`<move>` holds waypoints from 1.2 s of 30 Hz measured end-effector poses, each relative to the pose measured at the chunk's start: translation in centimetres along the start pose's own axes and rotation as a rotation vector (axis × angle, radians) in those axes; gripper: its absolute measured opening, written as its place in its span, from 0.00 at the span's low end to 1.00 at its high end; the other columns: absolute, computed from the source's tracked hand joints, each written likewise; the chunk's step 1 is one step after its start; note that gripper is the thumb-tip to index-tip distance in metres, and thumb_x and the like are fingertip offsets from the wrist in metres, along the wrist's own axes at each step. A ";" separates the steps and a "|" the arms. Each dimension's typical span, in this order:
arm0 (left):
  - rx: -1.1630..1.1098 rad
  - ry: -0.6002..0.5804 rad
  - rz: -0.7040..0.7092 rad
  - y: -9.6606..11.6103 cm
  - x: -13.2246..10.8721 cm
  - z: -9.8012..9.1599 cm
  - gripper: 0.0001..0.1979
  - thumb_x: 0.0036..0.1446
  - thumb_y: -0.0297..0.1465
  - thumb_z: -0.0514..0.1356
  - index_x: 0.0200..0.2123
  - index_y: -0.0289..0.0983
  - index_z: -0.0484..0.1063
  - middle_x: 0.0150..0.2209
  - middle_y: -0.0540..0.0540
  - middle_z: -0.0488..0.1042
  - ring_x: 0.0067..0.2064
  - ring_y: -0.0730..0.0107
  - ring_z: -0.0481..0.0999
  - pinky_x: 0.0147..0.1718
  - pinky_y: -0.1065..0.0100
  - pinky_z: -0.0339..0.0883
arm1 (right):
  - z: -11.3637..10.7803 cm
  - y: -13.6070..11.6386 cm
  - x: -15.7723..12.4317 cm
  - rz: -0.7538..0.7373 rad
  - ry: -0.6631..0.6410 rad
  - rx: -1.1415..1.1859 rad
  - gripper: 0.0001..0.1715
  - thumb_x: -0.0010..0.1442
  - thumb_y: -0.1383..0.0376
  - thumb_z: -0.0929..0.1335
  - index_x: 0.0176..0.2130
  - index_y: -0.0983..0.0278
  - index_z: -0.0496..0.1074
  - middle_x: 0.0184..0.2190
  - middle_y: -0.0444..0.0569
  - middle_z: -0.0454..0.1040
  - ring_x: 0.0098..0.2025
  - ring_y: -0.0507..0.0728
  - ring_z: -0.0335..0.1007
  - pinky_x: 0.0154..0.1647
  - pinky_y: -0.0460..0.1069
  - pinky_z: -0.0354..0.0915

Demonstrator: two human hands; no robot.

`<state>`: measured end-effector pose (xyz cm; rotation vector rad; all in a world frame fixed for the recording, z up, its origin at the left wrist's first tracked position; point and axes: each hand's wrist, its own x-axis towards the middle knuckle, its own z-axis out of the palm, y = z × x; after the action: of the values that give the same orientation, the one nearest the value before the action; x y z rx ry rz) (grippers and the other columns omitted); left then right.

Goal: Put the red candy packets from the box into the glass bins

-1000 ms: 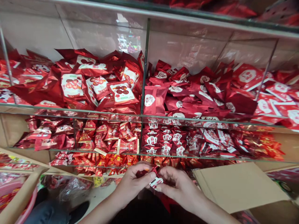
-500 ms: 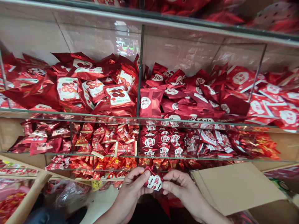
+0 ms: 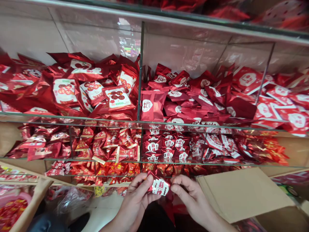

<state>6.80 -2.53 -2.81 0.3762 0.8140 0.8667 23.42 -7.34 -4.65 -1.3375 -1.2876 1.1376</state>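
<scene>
My left hand (image 3: 136,201) and my right hand (image 3: 189,196) meet low in the middle of the view, both pinching a small red sweet packet (image 3: 159,186) with a white label. The left fingers grip its left end, the right fingers its right end. Just beyond the hands stands a glass display shelf (image 3: 145,122) in tiers, split by glass dividers. Its compartments are heaped with red packets: large ones with fruit pictures (image 3: 116,98) at upper left, dark red ones with white badges (image 3: 193,100) at upper right.
A brown cardboard box flap (image 3: 243,193) lies right of my right hand. A wooden crate edge (image 3: 29,206) with more red sweets sits at lower left. Crumpled plastic bags (image 3: 72,199) lie on the floor below the shelf.
The packet has been turned so that its white label faces up and has risen slightly. My view has shifted a little to the right.
</scene>
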 end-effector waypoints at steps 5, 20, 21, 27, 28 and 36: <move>-0.047 0.047 -0.066 -0.4 -0.1 0.4 0.03 0.50 0.27 0.62 0.27 0.37 0.70 0.29 0.52 0.74 0.32 0.75 0.74 0.35 0.68 0.72 | 0.8 0.8 -0.7 0.096 0.050 0.277 0.14 0.59 0.56 0.64 0.29 0.63 0.64 0.24 0.40 0.60 0.27 0.48 0.53 0.29 0.44 0.55; 0.153 0.025 0.149 -1.9 1.0 -0.8 0.10 0.44 0.34 0.66 0.28 0.38 0.69 0.30 0.54 0.72 0.33 0.73 0.73 0.35 0.66 0.72 | 0.4 0.0 0.3 0.272 0.111 0.318 0.12 0.52 0.58 0.69 0.31 0.64 0.71 0.24 0.42 0.68 0.28 0.49 0.62 0.32 0.44 0.60; 0.172 0.017 0.148 -1.9 1.0 -0.8 0.09 0.45 0.34 0.66 0.28 0.37 0.69 0.29 0.54 0.72 0.33 0.73 0.73 0.36 0.66 0.72 | 0.4 0.1 0.3 0.254 0.128 0.311 0.11 0.52 0.58 0.69 0.30 0.64 0.71 0.24 0.42 0.68 0.28 0.49 0.61 0.31 0.44 0.60; 0.003 0.060 0.018 -1.8 0.9 -0.2 0.07 0.47 0.30 0.64 0.29 0.39 0.67 0.28 0.54 0.70 0.32 0.75 0.72 0.37 0.65 0.71 | 1.0 1.2 -0.2 0.084 0.241 0.133 0.13 0.55 0.55 0.66 0.32 0.63 0.69 0.29 0.45 0.69 0.31 0.52 0.62 0.33 0.45 0.61; -0.011 0.062 0.006 -1.8 0.9 -0.2 0.07 0.47 0.30 0.64 0.29 0.39 0.67 0.28 0.54 0.70 0.32 0.75 0.72 0.37 0.65 0.71 | 1.1 1.3 -0.2 0.099 0.237 0.143 0.14 0.55 0.55 0.66 0.33 0.63 0.69 0.29 0.45 0.69 0.31 0.52 0.63 0.33 0.46 0.62; 0.149 -0.007 0.028 -2.2 0.7 -0.8 0.07 0.49 0.33 0.62 0.28 0.38 0.68 0.29 0.51 0.73 0.33 0.72 0.74 0.36 0.66 0.71 | 0.2 0.4 0.4 0.101 0.002 0.029 0.13 0.56 0.57 0.66 0.31 0.64 0.71 0.26 0.44 0.71 0.28 0.51 0.63 0.31 0.46 0.61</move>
<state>7.62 -3.36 -4.94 0.5231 0.8708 0.8327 23.32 -6.95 -5.11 -1.3947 -1.2095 1.2196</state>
